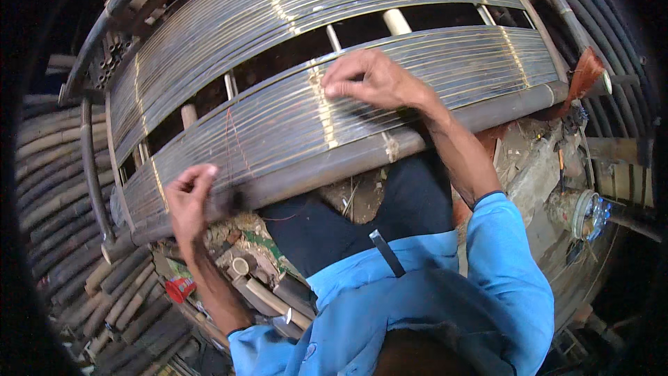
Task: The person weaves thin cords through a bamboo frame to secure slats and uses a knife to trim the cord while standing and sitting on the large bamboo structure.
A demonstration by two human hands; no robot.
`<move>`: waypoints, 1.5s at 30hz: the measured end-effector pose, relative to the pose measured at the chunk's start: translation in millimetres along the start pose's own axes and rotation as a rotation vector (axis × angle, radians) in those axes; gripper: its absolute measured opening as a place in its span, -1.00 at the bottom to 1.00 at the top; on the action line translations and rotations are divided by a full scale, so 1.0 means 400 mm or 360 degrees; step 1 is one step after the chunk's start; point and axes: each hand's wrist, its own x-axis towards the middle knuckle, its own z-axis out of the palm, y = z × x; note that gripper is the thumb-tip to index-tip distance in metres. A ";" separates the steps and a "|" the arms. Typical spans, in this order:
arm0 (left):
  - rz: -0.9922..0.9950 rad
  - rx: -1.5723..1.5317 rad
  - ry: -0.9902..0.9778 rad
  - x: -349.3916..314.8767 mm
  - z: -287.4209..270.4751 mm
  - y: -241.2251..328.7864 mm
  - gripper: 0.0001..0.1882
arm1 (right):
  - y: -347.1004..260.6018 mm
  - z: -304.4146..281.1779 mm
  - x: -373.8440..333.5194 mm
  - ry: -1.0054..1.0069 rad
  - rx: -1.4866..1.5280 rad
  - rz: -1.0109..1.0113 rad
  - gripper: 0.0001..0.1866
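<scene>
A long panel of dark bamboo slats (431, 63) lies in front of me, bound crosswise by pale yellow lashings (323, 113). Above it, my right hand (369, 80) is closed, thumb and fingers pinched beside the middle lashing; whatever is between them is too small to make out. My left hand (193, 195), also closed in a pinch, hovers by the panel's near left part, close to the thick bamboo pole (313, 179) along the front. What it grips, if anything, does not show. A thin red thread (228, 136) lies in a narrow V on the slats between both hands.
Beyond a gap, a second slatted panel (209, 35) stretches across the same bamboo frame. Stacked bamboo poles (66, 167) fill the left side. A red cup (179, 290) sits low left, a clear jar (588, 214) on the right. Reddish fibre (586, 75) hangs at the right corner.
</scene>
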 end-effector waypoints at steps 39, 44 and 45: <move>0.0562 -0.1048 -0.0247 0.019 0.253 0.078 -0.66 | 0.036 0.020 0.047 0.0604 -0.0501 -0.0046 -0.55; 0.0687 -0.1952 -0.0242 -0.110 0.168 0.032 -0.47 | -0.006 0.182 0.039 0.0603 -0.0685 -0.0415 -0.61; 0.0786 -0.2063 -0.0299 -0.124 0.156 0.028 -0.44 | -0.011 0.196 0.036 0.0486 -0.0641 -0.0401 -0.60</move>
